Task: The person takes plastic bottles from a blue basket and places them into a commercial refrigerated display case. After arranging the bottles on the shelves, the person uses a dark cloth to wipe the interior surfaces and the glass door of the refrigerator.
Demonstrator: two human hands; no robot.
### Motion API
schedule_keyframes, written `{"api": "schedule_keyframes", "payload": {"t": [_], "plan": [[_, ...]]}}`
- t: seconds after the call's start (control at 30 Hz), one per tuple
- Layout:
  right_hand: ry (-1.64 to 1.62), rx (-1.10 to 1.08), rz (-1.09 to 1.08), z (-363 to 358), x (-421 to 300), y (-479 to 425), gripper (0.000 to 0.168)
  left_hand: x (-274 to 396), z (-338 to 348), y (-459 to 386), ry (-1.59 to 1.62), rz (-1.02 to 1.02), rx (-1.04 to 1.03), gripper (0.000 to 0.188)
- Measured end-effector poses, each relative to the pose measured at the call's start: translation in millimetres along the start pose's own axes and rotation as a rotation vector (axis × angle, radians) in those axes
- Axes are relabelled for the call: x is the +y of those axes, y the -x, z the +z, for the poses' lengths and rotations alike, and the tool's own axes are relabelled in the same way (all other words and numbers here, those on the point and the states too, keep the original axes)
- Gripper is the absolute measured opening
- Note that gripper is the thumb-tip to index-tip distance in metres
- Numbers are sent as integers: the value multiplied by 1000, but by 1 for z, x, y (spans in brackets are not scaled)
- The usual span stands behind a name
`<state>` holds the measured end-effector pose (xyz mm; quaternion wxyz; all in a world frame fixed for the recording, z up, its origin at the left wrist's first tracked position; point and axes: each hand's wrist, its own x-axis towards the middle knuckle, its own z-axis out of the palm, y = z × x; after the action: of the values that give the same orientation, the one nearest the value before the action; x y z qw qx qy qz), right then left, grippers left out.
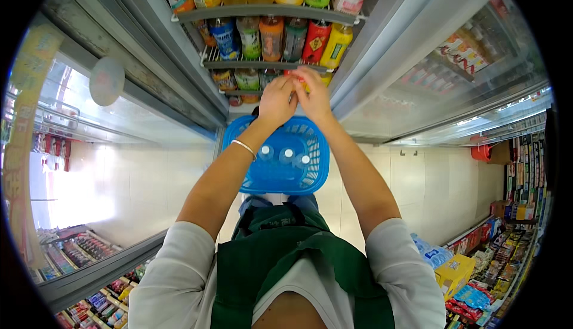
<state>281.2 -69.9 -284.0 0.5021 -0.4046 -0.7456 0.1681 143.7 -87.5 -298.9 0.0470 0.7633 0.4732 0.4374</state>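
My left hand (277, 100) and my right hand (313, 94) meet in front of the lower shelves of an open drinks cooler. Their fingertips are close together by a shelf's front edge, near something red; whether either hand grips it is unclear. Below them a blue plastic basket (324, 163) holds several clear bottles with white caps, among them one bottle (288, 153) in the middle. On the shelf just above my hands stand a red-labelled bottle (317, 42), a yellow-labelled bottle (336, 47) and an orange bottle (271, 40). My fingers partly hide the bottles on the shelf below.
Cooler frames and glass doors flank me, with a glass door (438, 73) on the right. More bottles line the top shelf (268, 12). A yellow box (454, 275) and packaged snacks lie at the lower right. Shelved goods (85, 253) show at the lower left.
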Motion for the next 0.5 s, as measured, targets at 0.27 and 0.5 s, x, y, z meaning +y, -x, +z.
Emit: {"api": "schedule_keyframes", "payload": {"t": [0.27,0.5], "plan": [[228,-466,251,67,76,186,33,-46,53,194,44,-398,-414,37],[572,-883,408,90,84,234,53,-47,73,238,2,-408,-588,43]]}}
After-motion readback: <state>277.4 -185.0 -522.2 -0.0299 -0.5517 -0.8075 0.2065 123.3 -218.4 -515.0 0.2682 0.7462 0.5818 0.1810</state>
